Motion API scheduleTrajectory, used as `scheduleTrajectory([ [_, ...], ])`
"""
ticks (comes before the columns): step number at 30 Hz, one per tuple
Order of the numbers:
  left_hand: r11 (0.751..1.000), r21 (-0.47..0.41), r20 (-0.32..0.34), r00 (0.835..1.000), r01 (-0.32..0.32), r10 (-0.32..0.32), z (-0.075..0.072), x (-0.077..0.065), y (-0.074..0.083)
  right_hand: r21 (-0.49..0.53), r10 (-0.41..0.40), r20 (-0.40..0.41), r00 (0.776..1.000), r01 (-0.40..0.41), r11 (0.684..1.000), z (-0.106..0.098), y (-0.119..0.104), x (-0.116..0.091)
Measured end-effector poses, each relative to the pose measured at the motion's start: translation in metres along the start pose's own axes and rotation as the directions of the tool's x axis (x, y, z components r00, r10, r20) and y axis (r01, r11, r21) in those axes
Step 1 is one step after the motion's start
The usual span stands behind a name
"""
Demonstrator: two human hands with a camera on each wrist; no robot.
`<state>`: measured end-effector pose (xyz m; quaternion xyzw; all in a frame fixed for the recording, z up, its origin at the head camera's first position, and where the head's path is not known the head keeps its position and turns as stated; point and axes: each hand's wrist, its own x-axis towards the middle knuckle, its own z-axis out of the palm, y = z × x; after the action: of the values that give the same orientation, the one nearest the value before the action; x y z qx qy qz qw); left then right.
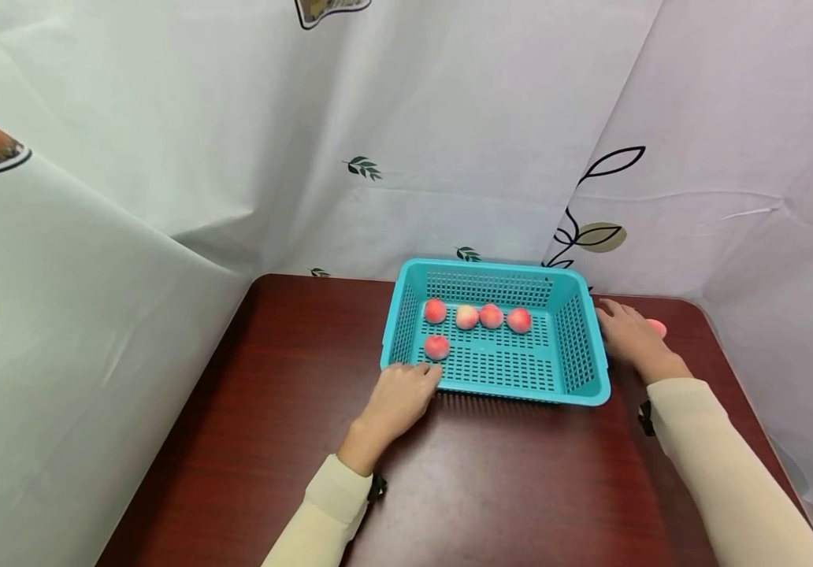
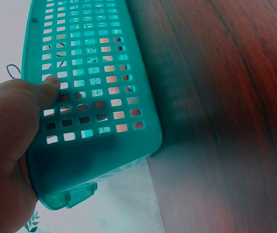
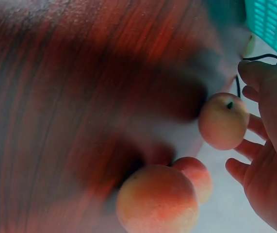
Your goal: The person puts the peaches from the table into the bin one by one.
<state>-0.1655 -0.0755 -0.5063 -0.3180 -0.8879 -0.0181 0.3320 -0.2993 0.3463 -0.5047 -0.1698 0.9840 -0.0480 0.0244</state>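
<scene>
A turquoise plastic basket (image 1: 506, 396) with slotted walls stands on the table, holding several peaches (image 1: 491, 316) on its left side. My left hand (image 1: 401, 394) grips the front rim near its left corner. The left wrist view shows the thumb (image 2: 46, 91) against the outer wall; its fingers are mostly hidden behind the wall. Right of the basket, my right hand (image 1: 629, 339) reaches over the table with fingers spread and loosely bent. Close to those fingers is a peach (image 3: 224, 121) with a small green stem spot; whether they touch it I cannot tell.
Two more peaches, a large-looking one (image 3: 157, 200) and one behind it (image 3: 194, 177), lie beside the right hand. The table (image 1: 236, 441) is dark reddish wood. White patterned cloth (image 1: 477, 142) hangs along its back and sides.
</scene>
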Motion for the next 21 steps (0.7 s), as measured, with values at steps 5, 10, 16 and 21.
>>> scheduleTrajectory([
  [5, 1.000, 0.013, 0.029, 1.000, 0.004, -0.004, 0.0021, -0.0010, 0.0007, 0.038, 0.039, 0.077, 0.996, -0.042, 0.998, 0.0035, 0.0022, 0.0031],
  [10, 1.000, 0.018, 0.071, 0.997, 0.010, -0.011, 0.0048, -0.0023, 0.0010, 0.073, 0.054, 0.106, 0.993, -0.062, 0.995, 0.0050, 0.0016, 0.0020],
  [16, 1.000, 0.020, 0.083, 0.996, 0.014, -0.016, 0.0043, -0.0021, 0.0006, 0.118, 0.070, 0.127, 0.989, -0.085, 0.989, 0.0054, -0.0013, 0.0019],
  [21, 1.000, 0.019, 0.010, 1.000, 0.000, 0.000, 0.0011, 0.0002, 0.0000, 0.142, 0.067, 0.125, 0.990, -0.085, 0.986, 0.0047, -0.0024, 0.0020],
])
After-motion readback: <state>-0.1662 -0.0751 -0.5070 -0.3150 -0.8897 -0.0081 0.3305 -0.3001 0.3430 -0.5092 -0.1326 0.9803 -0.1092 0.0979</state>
